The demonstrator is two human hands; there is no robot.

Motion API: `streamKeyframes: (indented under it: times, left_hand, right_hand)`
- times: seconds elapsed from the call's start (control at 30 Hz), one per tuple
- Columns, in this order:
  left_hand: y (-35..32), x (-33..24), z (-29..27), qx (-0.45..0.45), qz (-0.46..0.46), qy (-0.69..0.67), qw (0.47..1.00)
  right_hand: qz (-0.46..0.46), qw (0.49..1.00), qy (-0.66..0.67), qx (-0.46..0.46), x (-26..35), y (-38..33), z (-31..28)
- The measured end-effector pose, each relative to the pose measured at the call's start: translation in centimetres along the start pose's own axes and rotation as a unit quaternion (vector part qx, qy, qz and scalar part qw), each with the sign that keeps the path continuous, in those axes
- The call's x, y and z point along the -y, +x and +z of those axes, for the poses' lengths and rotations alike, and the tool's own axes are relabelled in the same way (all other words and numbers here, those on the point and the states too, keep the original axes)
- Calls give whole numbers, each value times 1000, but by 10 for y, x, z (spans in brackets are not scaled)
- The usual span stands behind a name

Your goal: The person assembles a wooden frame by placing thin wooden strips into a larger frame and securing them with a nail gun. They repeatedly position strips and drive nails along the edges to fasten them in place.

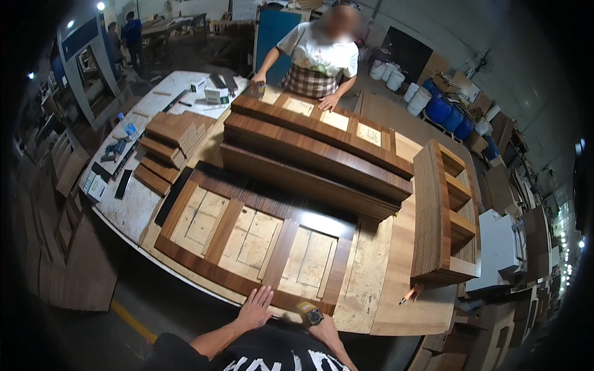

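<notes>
In front of me lies a brown wooden frame [224,234] with three openings, through which the pale, pencil-marked board beneath shows. My left hand [255,307] rests flat on its near rail, fingers stretched out. At the frame's near right corner my right hand [324,328] is closed around a yellow and black hand tool [309,313] with a round black top; its exact kind is unclear. Beyond the frame rises a stack of dark wood panels [315,162]. Across it stands a person [318,59], one hand at a similar tool [257,90] and the other on the top frame.
At the left, wood pieces [170,139] are piled near a cordless drill [113,150], a water bottle [127,125] and small boxes [216,96]. Stacked frames [442,216] stand on the right, with an orange pen [408,295] in front. Blue drums [439,106] line the far right.
</notes>
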State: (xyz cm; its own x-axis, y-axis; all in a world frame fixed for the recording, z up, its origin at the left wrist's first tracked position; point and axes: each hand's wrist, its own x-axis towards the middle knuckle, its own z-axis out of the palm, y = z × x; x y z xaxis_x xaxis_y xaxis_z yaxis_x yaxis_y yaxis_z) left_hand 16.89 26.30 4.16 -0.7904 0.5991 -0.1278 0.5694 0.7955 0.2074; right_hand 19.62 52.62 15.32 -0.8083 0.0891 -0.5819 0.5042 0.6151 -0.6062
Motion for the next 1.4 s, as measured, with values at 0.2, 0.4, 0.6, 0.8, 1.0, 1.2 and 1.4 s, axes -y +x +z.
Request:
streamKeyframes:
  times: [0.2, 0.4, 0.6, 0.8, 1.0, 1.2, 1.4]
  left_hand:
    - [6, -9, 6, -4, -56, -35, 998]
    - [0, 24, 0, -9, -22, 16, 1000]
    - [-25, 163, -30, -275, -147, -100, 945]
    - [-59, 401, -29, -345, -389, 49, 853]
    - [-49, 433, -31, -244, -438, 38, 864]
    - [-40, 435, -31, -198, -426, 30, 882]
    - [-43, 437, -37, -193, -430, 38, 881]
  right_hand:
    - [-129, 990, 23, -42, -15, 24, 12]
    - [-117, 980, 158, -38, 59, 13, 22]
    - [-9, 996, 84, -6, 114, 23, 64]
    - [-2, 997, 60, 58, 180, 42, 126]
    - [-135, 989, -39, 55, 232, 87, 190]
    - [-61, 989, -113, 65, 247, 113, 210]
    - [-53, 984, -146, 83, 251, 120, 209]
